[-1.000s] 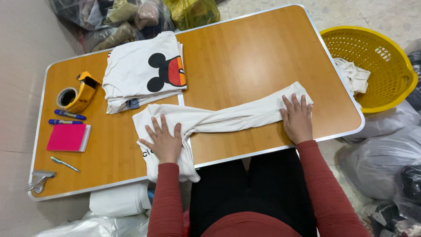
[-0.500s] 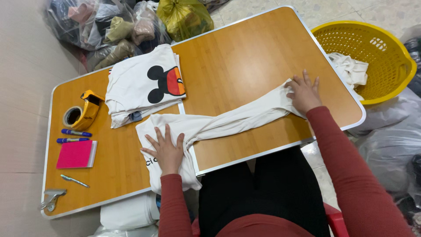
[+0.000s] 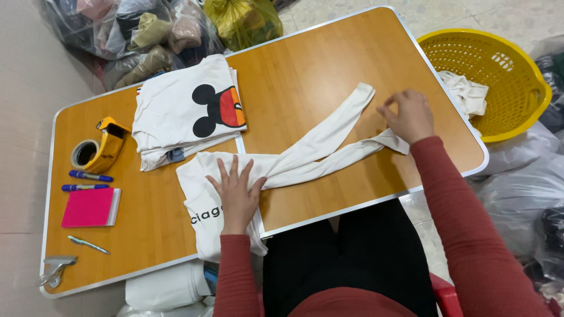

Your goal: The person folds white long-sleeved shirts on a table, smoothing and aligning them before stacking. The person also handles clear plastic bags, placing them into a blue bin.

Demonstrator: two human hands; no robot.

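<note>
A white long-sleeved shirt [image 3: 294, 164] lies across the front of the wooden folding table [image 3: 317, 70]. My left hand [image 3: 235, 191] presses flat on the shirt's body, fingers spread. My right hand [image 3: 408, 114] pinches the end of one sleeve near the table's right edge. The other sleeve [image 3: 346, 114] points diagonally up toward the far right. The shirt's hem hangs over the table's front edge.
A stack of folded white shirts with a cartoon print [image 3: 188, 111] sits at back left. A tape dispenser [image 3: 97, 147], two pens [image 3: 88, 182], a pink notepad [image 3: 91, 206] and a clip [image 3: 54, 270] lie left. A yellow basket [image 3: 499, 82] with white cloth stands right; bags of clothes behind.
My right hand lifted off the flattened sleeves and pulled one sleeve end toward the right edge. The two sleeves have come apart into a fork. My left hand stayed on the shirt body.
</note>
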